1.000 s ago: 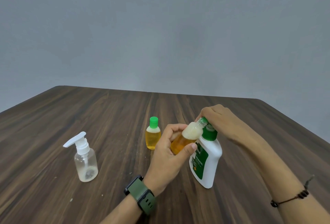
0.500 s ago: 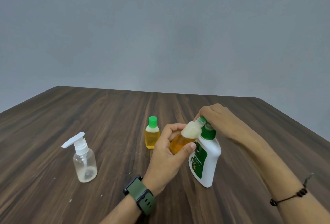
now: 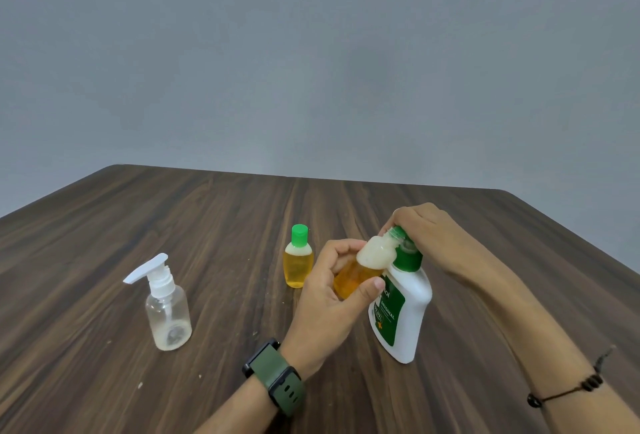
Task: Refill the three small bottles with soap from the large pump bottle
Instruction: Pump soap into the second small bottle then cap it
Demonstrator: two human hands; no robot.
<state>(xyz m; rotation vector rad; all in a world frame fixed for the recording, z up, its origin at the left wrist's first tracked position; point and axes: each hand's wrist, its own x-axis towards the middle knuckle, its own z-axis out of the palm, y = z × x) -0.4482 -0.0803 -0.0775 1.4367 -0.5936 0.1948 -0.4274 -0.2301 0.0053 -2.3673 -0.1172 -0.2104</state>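
My left hand (image 3: pixel 329 298) grips a small bottle (image 3: pixel 363 267) of orange liquid with pale foam at its top. It is tilted so that its open neck meets the nozzle of the large white pump bottle (image 3: pixel 405 312). That large bottle has a green collar and label and stands on the table a little tilted. My right hand (image 3: pixel 436 236) curls over its pump head from above and hides it. A second small bottle (image 3: pixel 298 260) with a green cap and orange liquid stands upright behind my left hand. A clear small bottle (image 3: pixel 168 309) with a white spray pump stands to the left, nearly empty.
Everything stands on a dark wood-grain table (image 3: pixel 104 243) whose far edge meets a plain grey wall. I wear a green-strapped watch (image 3: pixel 277 378) on the left wrist and a dark cord bracelet (image 3: pixel 568 390) on the right.
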